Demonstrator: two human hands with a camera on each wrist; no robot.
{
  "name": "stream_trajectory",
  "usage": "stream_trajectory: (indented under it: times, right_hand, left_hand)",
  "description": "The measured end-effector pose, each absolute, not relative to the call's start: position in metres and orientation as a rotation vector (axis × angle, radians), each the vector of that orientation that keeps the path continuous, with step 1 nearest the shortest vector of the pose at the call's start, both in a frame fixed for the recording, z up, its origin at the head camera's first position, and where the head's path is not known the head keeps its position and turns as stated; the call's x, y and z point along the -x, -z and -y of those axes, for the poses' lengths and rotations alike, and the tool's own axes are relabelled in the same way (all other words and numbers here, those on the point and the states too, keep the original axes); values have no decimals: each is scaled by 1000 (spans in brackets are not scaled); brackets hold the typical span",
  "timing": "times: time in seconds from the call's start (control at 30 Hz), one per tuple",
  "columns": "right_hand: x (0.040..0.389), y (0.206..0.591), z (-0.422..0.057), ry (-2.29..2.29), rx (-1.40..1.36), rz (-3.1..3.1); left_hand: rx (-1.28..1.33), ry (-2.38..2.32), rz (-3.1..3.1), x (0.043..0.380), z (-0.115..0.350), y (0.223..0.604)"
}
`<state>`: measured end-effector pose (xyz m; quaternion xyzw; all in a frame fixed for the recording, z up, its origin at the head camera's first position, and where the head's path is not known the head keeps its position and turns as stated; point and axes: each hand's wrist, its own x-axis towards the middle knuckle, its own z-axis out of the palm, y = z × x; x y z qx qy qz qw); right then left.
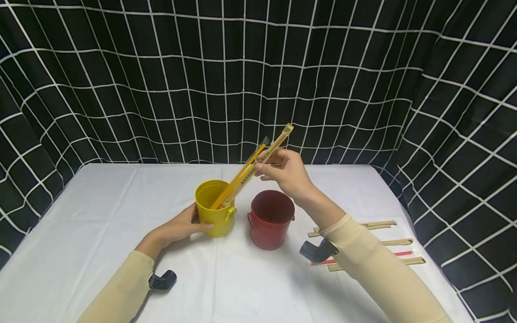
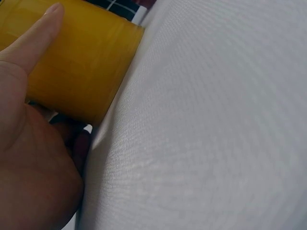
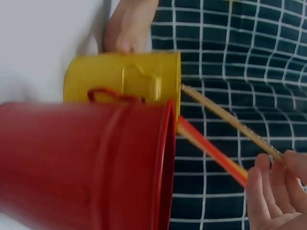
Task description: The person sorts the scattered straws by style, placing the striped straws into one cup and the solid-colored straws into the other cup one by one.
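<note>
My left hand [image 1: 179, 229] grips the side of a yellow bucket [image 1: 218, 223], which stands on the white table; its thumb lies across the bucket wall in the left wrist view. Between thumb and fingers, my right hand [image 1: 290, 172] pinches a paper-wrapped straw [image 1: 279, 141], slanted with its lower end at the bucket's mouth. A yellow straw [image 1: 227, 190] in clear wrap leans beside it out of the same bucket. In the right wrist view a red straw [image 3: 211, 148] also slants from the rim. The red bucket [image 1: 269, 233] stands below the right hand, apart from the yellow one.
On the right of the white table [image 1: 121, 202] lie several paper-wrapped straws [image 1: 397, 242] and a red straw [image 1: 404, 253], partly hidden by the right sleeve. A black curtain with white grid lines [image 1: 202, 80] hangs behind the table and along its sides.
</note>
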<state>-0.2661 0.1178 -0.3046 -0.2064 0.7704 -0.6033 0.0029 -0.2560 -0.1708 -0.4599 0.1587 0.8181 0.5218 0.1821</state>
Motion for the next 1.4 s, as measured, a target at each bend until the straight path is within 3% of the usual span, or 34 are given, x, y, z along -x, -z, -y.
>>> stream_trajectory:
  times: [0.37, 1.4]
  right_hand:
    - [282, 304, -124, 1714, 604, -2436]
    - [273, 282, -165, 2054, 606, -2302]
  left_hand:
    - [-456, -1486, -2303, 257, 171, 462]
    - [-421, -1474, -2306, 254, 169, 458]
